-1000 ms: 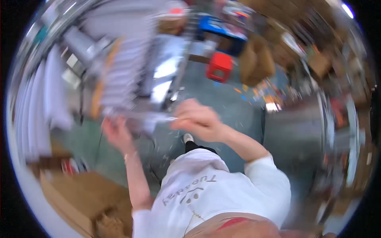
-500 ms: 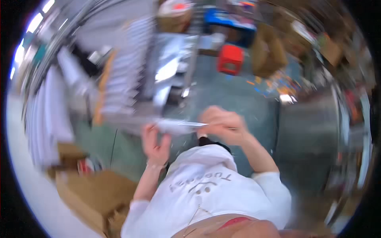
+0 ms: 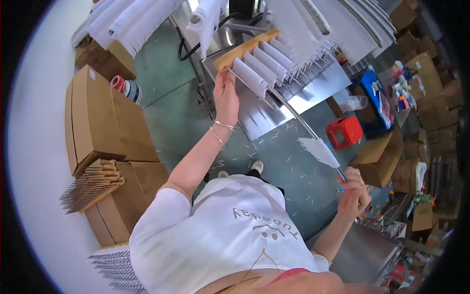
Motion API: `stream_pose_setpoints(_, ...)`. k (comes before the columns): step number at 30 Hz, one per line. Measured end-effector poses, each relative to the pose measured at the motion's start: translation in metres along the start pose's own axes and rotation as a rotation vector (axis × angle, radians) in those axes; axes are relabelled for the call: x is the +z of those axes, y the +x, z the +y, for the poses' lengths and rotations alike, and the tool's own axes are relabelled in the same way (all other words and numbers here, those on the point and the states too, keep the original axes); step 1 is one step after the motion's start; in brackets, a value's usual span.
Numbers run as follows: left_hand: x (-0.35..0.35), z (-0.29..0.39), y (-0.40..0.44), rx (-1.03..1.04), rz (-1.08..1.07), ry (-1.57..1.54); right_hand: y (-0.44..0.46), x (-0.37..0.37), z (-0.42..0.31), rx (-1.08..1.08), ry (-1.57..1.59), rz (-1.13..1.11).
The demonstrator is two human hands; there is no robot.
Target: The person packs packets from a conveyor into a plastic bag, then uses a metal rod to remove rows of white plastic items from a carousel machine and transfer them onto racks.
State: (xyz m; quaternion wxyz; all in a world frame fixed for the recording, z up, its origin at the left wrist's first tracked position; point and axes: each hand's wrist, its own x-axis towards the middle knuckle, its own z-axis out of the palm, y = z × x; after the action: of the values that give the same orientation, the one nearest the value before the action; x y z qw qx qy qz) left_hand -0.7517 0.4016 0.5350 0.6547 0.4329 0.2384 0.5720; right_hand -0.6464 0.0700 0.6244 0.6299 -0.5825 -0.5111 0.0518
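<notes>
The left end of a wooden bar (image 3: 247, 50) is between the fingertips of my left hand (image 3: 227, 100). Metal pins stick out of this bar, and rolled white pieces (image 3: 250, 76) hang over them in a row. My right hand (image 3: 353, 193), lower right, is closed around the near end of a long metal rod (image 3: 298, 117). A white, ragged-edged piece (image 3: 320, 151) is on the rod close to that hand. The rod's far end reaches in among the white pieces near the bar.
Under the bar is a shiny metal table (image 3: 274, 115). A red stool (image 3: 344, 132) and a blue crate (image 3: 374, 100) stand to the right. Cardboard boxes (image 3: 105, 112) and pin racks (image 3: 93, 183) are at left. More white pieces (image 3: 142, 22) hang at the top. White scraps litter the floor.
The view has turned and become sharper. My left hand has reached up to the wooden bar. My right hand has moved away to the right, and the rod in it now shows clearly.
</notes>
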Motion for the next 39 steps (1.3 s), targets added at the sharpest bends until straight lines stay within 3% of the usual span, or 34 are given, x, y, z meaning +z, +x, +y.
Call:
stream_pose_setpoints(6, 0.007, 0.000, 0.007, -0.198, 0.064, -0.148, 0.029, 0.031, 0.007, -0.026, -0.057, -0.025)
stream_pose_setpoints(10, 0.009, -0.003, -0.005, -0.086, 0.032, 0.048, 0.047, 0.056, 0.017, -0.035, -0.105, -0.038)
stream_pose_setpoints(12, 0.008, 0.004, -0.023, -0.060, -0.028, 0.106, 0.050, 0.060, 0.020, -0.039, -0.117, -0.082)
stream_pose_setpoints(14, 0.013, 0.020, -0.049, -0.119, -0.233, 0.351, 0.049, 0.055, 0.017, -0.048, -0.105, -0.074)
stream_pose_setpoints(16, 0.028, 0.025, -0.077, -0.049, -0.328, 0.312, 0.042, 0.045, 0.016, -0.059, -0.093, -0.075)
stream_pose_setpoints(18, 0.041, 0.029, -0.096, -0.076, -0.380, 0.271, 0.025, 0.028, 0.014, -0.029, -0.081, 0.086)
stream_pose_setpoints(20, 0.049, 0.027, -0.101, -0.105, -0.438, 0.227, 0.016, 0.012, 0.010, -0.030, -0.039, 0.074)
stream_pose_setpoints(22, 0.053, 0.023, -0.102, 0.035, -0.526, 0.225, 0.013, 0.006, 0.005, -0.025, -0.004, 0.075)
stream_pose_setpoints(25, 0.058, 0.023, -0.100, -0.021, -0.573, 0.197, 0.015, 0.005, -0.001, -0.045, -0.099, 0.067)
stream_pose_setpoints(29, 0.051, 0.007, -0.088, -0.002, -0.550, 0.211, 0.026, 0.018, 0.008, -0.067, -0.161, 0.080)
stream_pose_setpoints(31, 0.048, 0.005, -0.079, 0.023, -0.400, 0.289, 0.037, 0.029, 0.008, -0.069, -0.174, 0.048)
stream_pose_setpoints(35, 0.050, 0.017, -0.072, -0.047, -0.427, 0.245, 0.045, 0.030, 0.014, -0.069, -0.122, 0.037)
stream_pose_setpoints(39, 0.057, 0.024, -0.087, 0.089, -0.525, 0.277, 0.026, 0.007, 0.011, -0.093, -0.090, 0.095)
